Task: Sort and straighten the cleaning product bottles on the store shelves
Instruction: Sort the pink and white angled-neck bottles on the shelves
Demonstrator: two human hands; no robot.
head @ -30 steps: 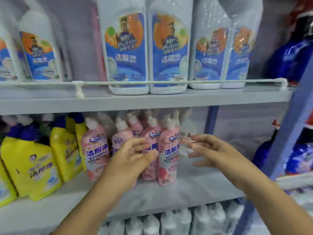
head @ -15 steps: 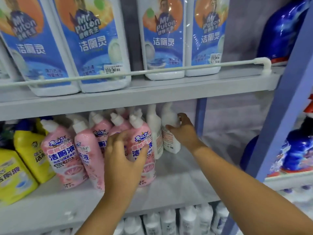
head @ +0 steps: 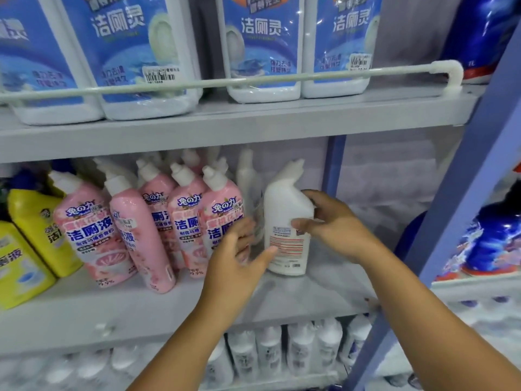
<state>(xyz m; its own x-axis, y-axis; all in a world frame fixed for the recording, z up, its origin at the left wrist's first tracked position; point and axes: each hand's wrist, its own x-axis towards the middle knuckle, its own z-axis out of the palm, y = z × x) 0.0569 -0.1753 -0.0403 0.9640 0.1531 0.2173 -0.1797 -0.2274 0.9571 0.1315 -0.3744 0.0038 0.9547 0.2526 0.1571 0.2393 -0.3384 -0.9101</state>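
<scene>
From the head view, our right hand (head: 335, 221) grips the white bottle (head: 286, 221) on the middle shelf (head: 324, 289), left hand (head: 239, 258) spread wide beside it, thumb touching. Smooth rigid plastic, probably heavy: we'd hold its waist.

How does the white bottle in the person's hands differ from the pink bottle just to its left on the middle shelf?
The white bottle is plain white with a small printed label; the pink bottle is pink with a large, colourful label. The right hand grips the white bottle and the left hand touches its front; the pink bottle stands packed among other pink ones. Both have white angled necks and stand on the same shelf.
</scene>
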